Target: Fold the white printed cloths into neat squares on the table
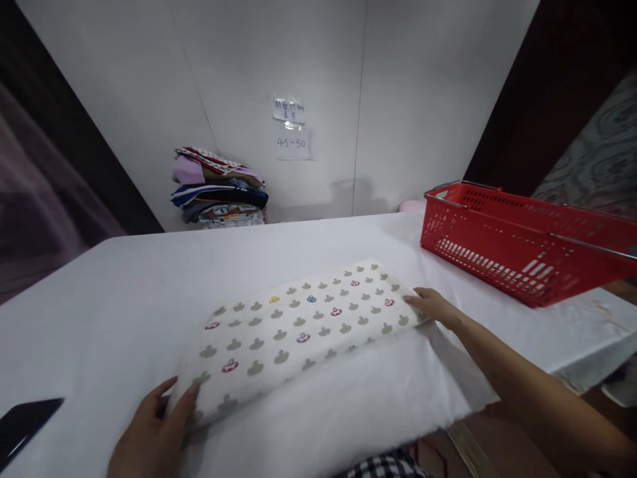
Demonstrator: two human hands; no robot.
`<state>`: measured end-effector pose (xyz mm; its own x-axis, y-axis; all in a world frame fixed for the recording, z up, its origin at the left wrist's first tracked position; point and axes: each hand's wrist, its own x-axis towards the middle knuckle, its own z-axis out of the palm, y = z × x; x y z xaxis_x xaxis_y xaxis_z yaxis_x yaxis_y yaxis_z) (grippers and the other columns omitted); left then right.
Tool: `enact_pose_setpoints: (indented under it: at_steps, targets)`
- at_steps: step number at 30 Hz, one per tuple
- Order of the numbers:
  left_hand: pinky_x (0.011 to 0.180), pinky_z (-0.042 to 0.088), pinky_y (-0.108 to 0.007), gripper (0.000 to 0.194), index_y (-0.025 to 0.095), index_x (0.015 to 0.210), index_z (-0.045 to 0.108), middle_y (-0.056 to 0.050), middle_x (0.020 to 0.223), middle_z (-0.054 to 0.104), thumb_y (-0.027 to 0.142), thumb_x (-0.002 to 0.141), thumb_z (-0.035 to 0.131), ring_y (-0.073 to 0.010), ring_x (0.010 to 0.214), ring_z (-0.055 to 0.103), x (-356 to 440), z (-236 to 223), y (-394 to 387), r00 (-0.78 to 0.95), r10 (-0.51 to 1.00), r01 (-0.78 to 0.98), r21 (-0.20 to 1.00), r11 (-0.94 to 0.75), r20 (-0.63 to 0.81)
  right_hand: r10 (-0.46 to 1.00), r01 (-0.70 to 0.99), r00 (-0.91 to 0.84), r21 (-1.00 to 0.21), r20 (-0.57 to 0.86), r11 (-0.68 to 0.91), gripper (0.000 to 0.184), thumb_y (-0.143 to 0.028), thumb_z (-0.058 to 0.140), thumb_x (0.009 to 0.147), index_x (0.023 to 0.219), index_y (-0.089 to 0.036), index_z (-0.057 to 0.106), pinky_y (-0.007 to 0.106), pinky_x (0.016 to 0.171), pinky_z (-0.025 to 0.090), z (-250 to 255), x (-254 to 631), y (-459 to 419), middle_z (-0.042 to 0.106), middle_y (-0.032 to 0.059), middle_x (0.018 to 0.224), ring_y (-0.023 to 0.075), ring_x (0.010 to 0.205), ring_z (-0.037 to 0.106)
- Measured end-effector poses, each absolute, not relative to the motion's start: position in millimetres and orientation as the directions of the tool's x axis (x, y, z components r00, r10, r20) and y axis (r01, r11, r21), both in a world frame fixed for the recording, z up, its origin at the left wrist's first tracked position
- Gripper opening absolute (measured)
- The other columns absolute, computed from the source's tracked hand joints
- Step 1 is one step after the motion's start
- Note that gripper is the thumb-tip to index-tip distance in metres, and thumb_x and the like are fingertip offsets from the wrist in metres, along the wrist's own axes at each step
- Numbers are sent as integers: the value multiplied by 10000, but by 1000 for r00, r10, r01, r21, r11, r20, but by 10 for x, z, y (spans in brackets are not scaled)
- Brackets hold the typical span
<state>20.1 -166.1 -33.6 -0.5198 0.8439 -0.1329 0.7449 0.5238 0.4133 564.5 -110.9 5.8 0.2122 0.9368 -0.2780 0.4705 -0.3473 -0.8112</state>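
A white cloth (298,332) printed with grey, red, blue and yellow mushroom-like shapes is spread in a long folded strip across the white-covered table (219,265). At its near left corner, my left hand (154,425) has the edge between thumb and fingers. My right hand (434,307) pinches the far right end, with the thumb on top and the other fingers partly hidden. The cloth's near edge runs between my two hands, a little lifted from the table surface.
A red plastic basket (497,242) with metal handles stands at the right. Several folded clothes make a pile (221,189) against the back wall, near two paper notes (296,144). A dark flat object (27,425) lies at the left front edge.
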Motion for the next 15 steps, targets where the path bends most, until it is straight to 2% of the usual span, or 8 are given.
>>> enact_pose_setpoints:
  at_steps: [3, 6, 9, 12, 15]
  targets:
    - [839, 492, -420, 637, 337, 1219, 434, -19, 1155, 621, 734, 735, 316, -298, 999, 605, 273, -253, -1672, -534, 842, 695, 531, 485, -70, 937, 434, 269, -840, -224, -325, 305, -463, 569, 707, 770, -167, 601, 244, 544, 407, 6, 5648, -1235, 625, 20, 678, 158, 626, 557]
    - [841, 488, -439, 603, 358, 1194, 448, -6, 1140, 605, 730, 732, 338, -299, 992, 601, 258, -265, -1674, -542, 837, 675, 556, 485, -72, 936, 519, 277, -786, -218, -337, 253, -428, 536, 694, 699, -177, 572, 240, 524, 371, -34, 5642, -1347, 564, -10, 607, 146, 591, 522]
    - [860, 474, -446, 654, 283, 1221, 461, -75, 1141, 585, 712, 738, 365, -309, 1014, 588, 229, -294, -1661, -485, 868, 692, 560, 455, -104, 950, 610, 243, -730, -196, -307, 220, -397, 566, 663, 620, -183, 536, 234, 508, 327, -8, 5640, -1361, 507, -34, 558, 132, 569, 480]
    - [858, 472, -444, 678, 243, 1230, 477, -113, 1131, 590, 697, 737, 380, -315, 1007, 591, 216, -326, -1645, -483, 871, 686, 580, 439, -88, 945, 676, 231, -660, -232, -327, 251, -420, 591, 673, 610, -178, 568, 236, 522, 339, 82, 5670, -1273, 557, -14, 604, 141, 606, 496]
    - [829, 484, -437, 615, 300, 1182, 489, -61, 1103, 630, 699, 728, 382, -310, 950, 613, 218, -328, -1618, -521, 850, 670, 580, 463, -77, 920, 672, 268, -628, -287, -391, 324, -487, 577, 721, 690, -171, 641, 238, 556, 389, 178, 5694, -1090, 635, 28, 702, 158, 665, 547]
